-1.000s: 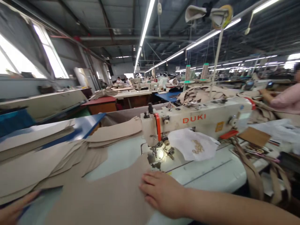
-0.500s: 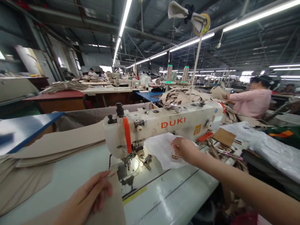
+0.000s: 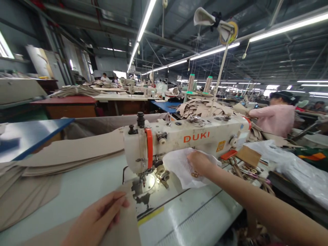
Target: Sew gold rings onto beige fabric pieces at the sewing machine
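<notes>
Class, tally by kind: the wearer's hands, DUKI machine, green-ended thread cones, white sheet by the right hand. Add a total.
Bare left hand and bare right hand: 2
White DUKI-lettered sewing machine: 1
Pinkish-grey thread cones with green ends: 2
Thin white sheet: 1
Total: 6

Sewing workshop, factory scale. Centre: industrial sewing machine (image 3: pixel 189 133), lettered DUKI, on a pale worktable (image 3: pixel 89 176). 8 to 9 o'clock: stacked beige cut panels (image 3: pixel 74 147). 1 to 2 o'clock: thread cones (image 3: pixel 191 83), two, green-ended. 2 to 3 o'clock: heaped cut pieces (image 3: pixel 205 108). 10 to 11 o'clock: further machine (image 3: pixel 140 90), long tables. 3 o'clock: co-worker (image 3: pixel 276 118), pink top. 12 o'clock: metal roof (image 3: pixel 179 20), tube lights (image 3: pixel 146 22) in rows.
</notes>
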`<state>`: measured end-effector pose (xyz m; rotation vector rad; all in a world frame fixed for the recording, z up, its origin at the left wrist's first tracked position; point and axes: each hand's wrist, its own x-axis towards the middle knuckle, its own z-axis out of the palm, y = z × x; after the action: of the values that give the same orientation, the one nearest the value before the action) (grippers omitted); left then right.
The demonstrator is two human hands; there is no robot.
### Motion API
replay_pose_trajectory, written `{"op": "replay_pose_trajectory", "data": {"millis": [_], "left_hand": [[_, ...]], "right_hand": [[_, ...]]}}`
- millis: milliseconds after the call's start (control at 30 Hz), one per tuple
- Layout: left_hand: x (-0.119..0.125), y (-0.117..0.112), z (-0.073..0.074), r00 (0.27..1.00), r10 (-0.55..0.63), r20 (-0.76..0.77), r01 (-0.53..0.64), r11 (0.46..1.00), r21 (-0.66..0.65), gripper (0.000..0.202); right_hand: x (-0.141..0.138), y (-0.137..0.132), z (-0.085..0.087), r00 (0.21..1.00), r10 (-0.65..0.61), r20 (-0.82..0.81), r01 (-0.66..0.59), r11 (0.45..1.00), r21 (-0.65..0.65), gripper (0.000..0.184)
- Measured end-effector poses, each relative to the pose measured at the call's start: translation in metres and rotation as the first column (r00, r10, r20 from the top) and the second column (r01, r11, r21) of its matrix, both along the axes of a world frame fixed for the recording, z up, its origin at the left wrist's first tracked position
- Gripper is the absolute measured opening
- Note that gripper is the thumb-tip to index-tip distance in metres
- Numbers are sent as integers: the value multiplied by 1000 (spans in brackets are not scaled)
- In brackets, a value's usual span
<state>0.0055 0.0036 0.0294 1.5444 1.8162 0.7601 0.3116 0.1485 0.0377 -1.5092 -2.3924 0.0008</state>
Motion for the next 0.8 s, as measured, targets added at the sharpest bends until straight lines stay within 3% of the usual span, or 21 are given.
{"op": "replay_pose_trajectory", "data": {"millis": [133,367,433,567,800], "left_hand": [[1,-2,4,999,46,1,-46,999,22,49],[3,-7,1,1000,-5,16,3,995,99,42],[6,-9,3,1000,-14,15,12,993,114,39],[11,-13,5,999,-37,35,31,986,161,32],[18,-20,6,972,-112,205,70,977,199,23]], "right_hand": [[3,-8,6,996,8,-92,-6,1000,21,13],[0,-45,20,907,152,-393,-126,988,92,19],[-6,-60,25,854,213,-474,-177,977,119,15],[-27,-87,28,675,304,-672,-316,942,109,12],[-81,-109,1,472,124,-873,-540,823,-175,10]]}}
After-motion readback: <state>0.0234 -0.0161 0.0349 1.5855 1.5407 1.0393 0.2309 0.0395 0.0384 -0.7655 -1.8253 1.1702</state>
